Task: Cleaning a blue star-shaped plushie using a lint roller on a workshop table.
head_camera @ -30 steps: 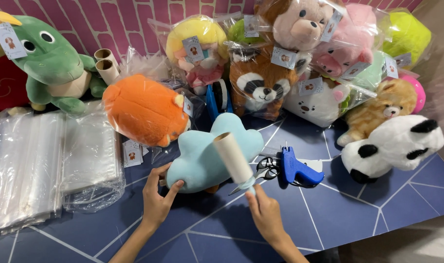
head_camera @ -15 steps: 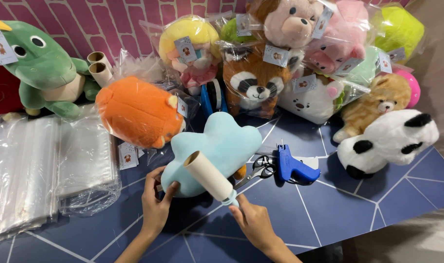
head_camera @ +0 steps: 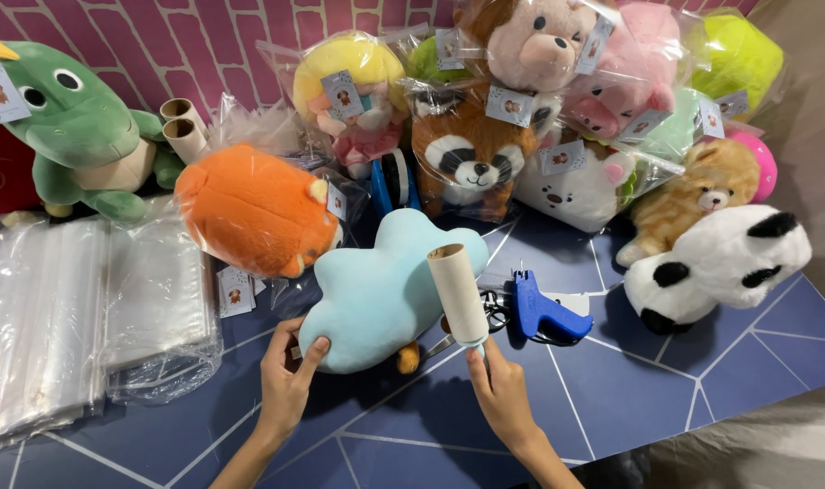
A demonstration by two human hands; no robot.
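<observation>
A light blue plush toy [head_camera: 385,290] lies on the dark blue table [head_camera: 612,398]. My left hand [head_camera: 287,380] grips the plush's near left edge. My right hand [head_camera: 501,394] holds a lint roller [head_camera: 458,294] by its handle, with the beige roll upright, leaning against the plush's right side.
A blue tagging gun [head_camera: 544,312] lies right of the roller. An orange plush [head_camera: 254,213] in a bag sits behind, a stack of clear plastic bags [head_camera: 86,317] at left. Several bagged and loose plush animals line the back and right, including a panda [head_camera: 720,263] and a green dinosaur [head_camera: 77,122].
The lint roller swept down to the left across the blue plush, then came back up to its right side. My left hand stayed on the plush's edge.
</observation>
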